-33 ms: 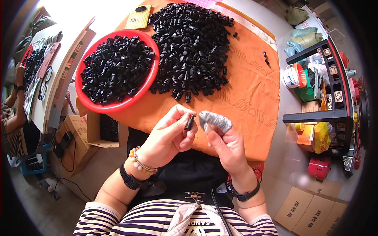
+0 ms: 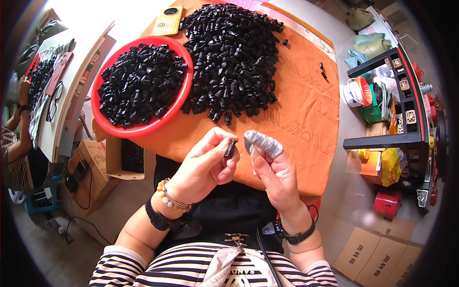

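In front of the table's near edge, my left hand (image 2: 208, 160) pinches a small black cylindrical plastic part (image 2: 230, 149) between thumb and fingers, tilted upright. Just to its right, apart from the part, is my right hand (image 2: 277, 179). A grey knitted finger cover (image 2: 264, 145) wraps its fingers, which are curled with the thumb against them. Whether anything small is held there is hidden. Beyond both hands lies a large pile of similar black parts (image 2: 229, 62) on the orange tablecloth (image 2: 301, 110). A red basin (image 2: 190, 81) at the left is heaped with more of them.
A yellow phone (image 2: 168, 21) lies behind the basin. Several small loose pieces (image 2: 323, 74) rest at the tablecloth's right. An open cardboard box (image 2: 114, 165) stands below left. At far left, another person's arm (image 2: 19, 112) reaches to a white table. A dark shelf (image 2: 387, 142) stands right.
My right hand has shifted slightly to the right, away from the black part. My left hand and the part in it have stayed in place.
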{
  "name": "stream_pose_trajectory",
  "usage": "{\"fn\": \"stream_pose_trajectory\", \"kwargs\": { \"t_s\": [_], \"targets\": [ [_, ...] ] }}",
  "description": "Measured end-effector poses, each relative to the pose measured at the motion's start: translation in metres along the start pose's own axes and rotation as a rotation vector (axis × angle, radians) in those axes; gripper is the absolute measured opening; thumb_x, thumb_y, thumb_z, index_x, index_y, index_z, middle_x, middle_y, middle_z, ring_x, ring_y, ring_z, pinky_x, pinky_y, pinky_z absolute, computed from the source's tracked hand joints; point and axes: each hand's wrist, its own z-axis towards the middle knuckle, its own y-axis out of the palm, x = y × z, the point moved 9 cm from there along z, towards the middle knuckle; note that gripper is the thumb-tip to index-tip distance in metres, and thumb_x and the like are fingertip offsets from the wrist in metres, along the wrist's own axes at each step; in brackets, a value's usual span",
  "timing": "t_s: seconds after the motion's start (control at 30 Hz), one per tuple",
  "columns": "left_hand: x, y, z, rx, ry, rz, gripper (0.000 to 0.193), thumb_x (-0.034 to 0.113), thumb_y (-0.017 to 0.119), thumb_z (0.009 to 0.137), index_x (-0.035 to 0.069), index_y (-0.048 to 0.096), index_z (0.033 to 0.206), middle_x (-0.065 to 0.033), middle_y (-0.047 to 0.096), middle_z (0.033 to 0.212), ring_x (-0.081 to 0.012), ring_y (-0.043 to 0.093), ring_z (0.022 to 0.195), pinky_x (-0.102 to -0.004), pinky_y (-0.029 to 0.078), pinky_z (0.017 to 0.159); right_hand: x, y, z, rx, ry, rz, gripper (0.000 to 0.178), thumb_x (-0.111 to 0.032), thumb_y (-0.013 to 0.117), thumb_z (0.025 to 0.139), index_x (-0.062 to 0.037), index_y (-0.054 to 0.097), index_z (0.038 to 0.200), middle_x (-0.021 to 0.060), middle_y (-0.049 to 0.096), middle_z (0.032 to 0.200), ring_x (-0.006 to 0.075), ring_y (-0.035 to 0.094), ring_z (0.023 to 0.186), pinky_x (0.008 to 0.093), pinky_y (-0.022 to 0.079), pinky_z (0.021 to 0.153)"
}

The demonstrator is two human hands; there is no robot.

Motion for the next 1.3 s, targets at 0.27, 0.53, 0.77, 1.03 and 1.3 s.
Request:
{"fn": "stream_pose_trajectory", "kwargs": {
  "t_s": [0.27,0.53,0.77,1.03,1.3],
  "targets": [
    [-0.01,0.005,-0.001,0.03,-0.045,0.07,0.014,0.023,0.044,0.097,0.01,0.045,0.103,-0.0008,0.048,0.078,-0.0049,0.04,0.059,-0.0187,0.032,0.051,0.005,0.006,0.017,0.03,0.025,-0.077,0.052,-0.012,0.062,0.088,0.0023,0.038,0.131,-0.0007,0.053,0.088,0.0016,0.048,0.073,0.0184,0.043,0.069],
    [0.056,-0.024,-0.002,0.27,0.248,0.205,0.015,0.019,0.046,0.095,0.009,0.048,0.105,-0.0015,0.05,0.074,-0.0059,0.042,0.055,-0.018,0.034,0.048,0.017,-0.04,0.022,0.223,0.06,0.043,0.036,-0.026,0.05,0.095,-0.0051,0.048,0.124,-0.0078,0.043,0.07,-0.0005,0.034,0.059,0.0138,0.028,0.051],
    [0.115,-0.055,-0.019,0.284,0.505,0.099,0.018,0.014,0.045,0.095,0.007,0.047,0.11,-0.0045,0.053,0.085,-0.0073,0.046,0.061,-0.0182,0.041,0.053,0.022,-0.065,0.03,0.326,0.105,0.01,0.031,-0.036,0.043,0.096,-0.006,0.052,0.098,-0.0034,0.043,0.065,0.0006,0.031,0.048,0.0156,0.026,0.042],
    [0.105,-0.051,-0.016,0.314,0.455,0.078,0.026,0.014,0.048,0.092,0.009,0.045,0.117,-0.0063,0.054,0.088,-0.0083,0.05,0.061,-0.0187,0.043,0.054,0.027,-0.05,0.038,0.204,0.061,-0.064,0.043,-0.001,0.057,0.086,0.0036,0.044,0.126,0.0055,0.051,0.12,0.0072,0.048,0.104,0.0214,0.039,0.089],
    [0.148,-0.061,-0.029,0.238,0.631,0.2,0.054,0.013,0.043,0.094,0.007,0.018,0.142,-0.0184,0.028,0.143,-0.0258,0.045,0.122,-0.0315,0.05,0.09,0.023,-0.065,0.041,0.215,0.041,-0.135,0.042,-0.002,0.059,0.086,0.0057,0.044,0.125,0.0101,0.052,0.121,0.0128,0.048,0.112,0.0251,0.037,0.096]
  ]
}}
